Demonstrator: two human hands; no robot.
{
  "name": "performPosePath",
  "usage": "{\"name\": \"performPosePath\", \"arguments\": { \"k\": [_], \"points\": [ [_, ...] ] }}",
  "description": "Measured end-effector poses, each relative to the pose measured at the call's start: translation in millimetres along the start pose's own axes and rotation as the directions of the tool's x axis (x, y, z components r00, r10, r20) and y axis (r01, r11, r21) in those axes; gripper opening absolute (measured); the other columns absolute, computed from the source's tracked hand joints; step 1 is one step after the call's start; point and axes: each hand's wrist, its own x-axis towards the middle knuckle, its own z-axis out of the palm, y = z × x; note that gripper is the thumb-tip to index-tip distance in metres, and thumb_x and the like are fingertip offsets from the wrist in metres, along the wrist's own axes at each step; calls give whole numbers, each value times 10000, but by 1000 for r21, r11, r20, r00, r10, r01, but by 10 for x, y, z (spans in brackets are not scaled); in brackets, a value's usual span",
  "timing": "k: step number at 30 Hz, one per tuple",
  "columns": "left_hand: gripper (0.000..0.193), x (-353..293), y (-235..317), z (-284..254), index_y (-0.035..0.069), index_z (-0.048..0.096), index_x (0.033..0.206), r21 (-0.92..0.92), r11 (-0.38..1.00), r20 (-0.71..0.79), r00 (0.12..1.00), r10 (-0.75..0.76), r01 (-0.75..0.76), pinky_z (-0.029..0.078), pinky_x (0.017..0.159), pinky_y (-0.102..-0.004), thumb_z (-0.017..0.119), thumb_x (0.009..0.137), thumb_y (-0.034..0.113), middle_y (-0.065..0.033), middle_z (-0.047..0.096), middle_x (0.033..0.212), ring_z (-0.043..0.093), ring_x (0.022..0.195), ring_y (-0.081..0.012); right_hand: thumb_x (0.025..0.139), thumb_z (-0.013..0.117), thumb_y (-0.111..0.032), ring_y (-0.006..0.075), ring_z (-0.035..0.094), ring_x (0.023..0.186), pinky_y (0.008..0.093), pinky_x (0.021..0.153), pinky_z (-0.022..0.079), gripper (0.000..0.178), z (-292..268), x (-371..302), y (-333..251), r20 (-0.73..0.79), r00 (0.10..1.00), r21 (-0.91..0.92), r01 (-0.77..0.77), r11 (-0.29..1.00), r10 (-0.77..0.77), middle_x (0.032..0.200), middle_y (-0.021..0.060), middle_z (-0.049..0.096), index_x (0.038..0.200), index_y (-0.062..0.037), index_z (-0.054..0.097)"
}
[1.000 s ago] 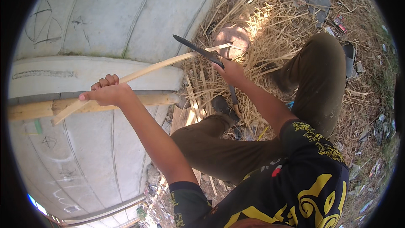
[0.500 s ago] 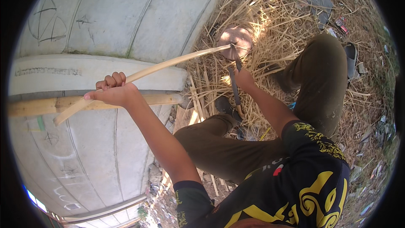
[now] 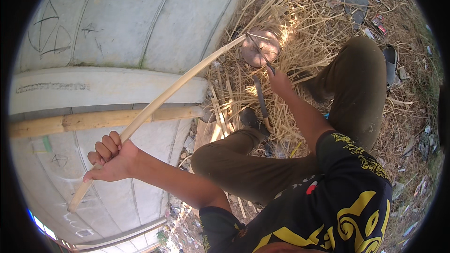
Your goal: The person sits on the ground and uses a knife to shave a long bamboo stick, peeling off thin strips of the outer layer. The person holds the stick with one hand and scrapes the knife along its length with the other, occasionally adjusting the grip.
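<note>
My left hand [image 3: 112, 158] is closed around a long pale bamboo strip [image 3: 171, 86] near its lower left end. The strip slants up and right, bending slightly, to a round wooden block [image 3: 253, 56] on the ground. My right hand [image 3: 280, 84] grips a dark-bladed knife [image 3: 268, 63]; its handle is hidden in my fingers. The blade lies across in front of the block, its tip at the strip's far end. Below my right hand, a second long blade with a wooden handle [image 3: 261, 98] rests among the shavings.
A thick bamboo pole [image 3: 89, 119] runs along the pale concrete wall [image 3: 117, 23] at left. Bamboo strips and shavings [image 3: 304, 33] cover the ground around the block. My bent legs [image 3: 358, 93] flank the work area. Scraps of litter [image 3: 379, 26] lie at right.
My left hand has moved down, and the strip now slopes more steeply. Its far end has shifted up and left on the block, with the knife's tip following it.
</note>
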Motion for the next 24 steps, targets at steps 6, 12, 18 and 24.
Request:
{"name": "performPosePath", "arguments": {
  "k": [6, 12, 18, 24],
  "points": [
    [642, 651, 1239, -842, 183, 258, 644, -406, 906, 438, 896, 77, 120, 124, 450, -273, 374, 984, 715, 51, 131, 534, 90, 472, -99, 986, 442, -648, 450, 650, 985, 485, 848, 489, 801, 25, 530, 245, -214, 947, 250, -183, 951, 238, 964, 288, 681, 1061, 118, 667],
    [670, 104, 919, -229, 183, 231, 656, 40, 966, 37, 967, 254, -255, 89, 461, -267, 381, 952, 765, 42, 122, 542, 63, 490, -102, 981, 510, -599, 368, 639, 856, 486, 796, 469, 713, 275, 420, 343, -251, 916, 377, -205, 903, 313, 840, 222, 656, 999, 97, 663],
    [724, -379, -316, -74, 202, 162, 659, -5, 999, 121, 991, -51, 52, 58, 478, -286, 314, 881, 874, 42, 104, 511, 44, 485, -110, 983, 571, -404, 181, 590, 555, 368, 500, 471, 411, -180, 196, -637, -22, 1000, 780, 13, 626, 6, 711, 95, 621, 843, -19, 606],
    [745, -435, -573, 175, 175, 209, 666, -84, 978, 263, 951, -164, 192, 60, 502, -299, 283, 870, 887, 33, 129, 519, 50, 503, -117, 933, 589, -294, 110, 440, 450, 298, 406, 356, 285, -1090, -434, -1742, 208, 956, 675, 11, 738, -205, 576, -4, 466, 783, -53, 557]
  ]
}}
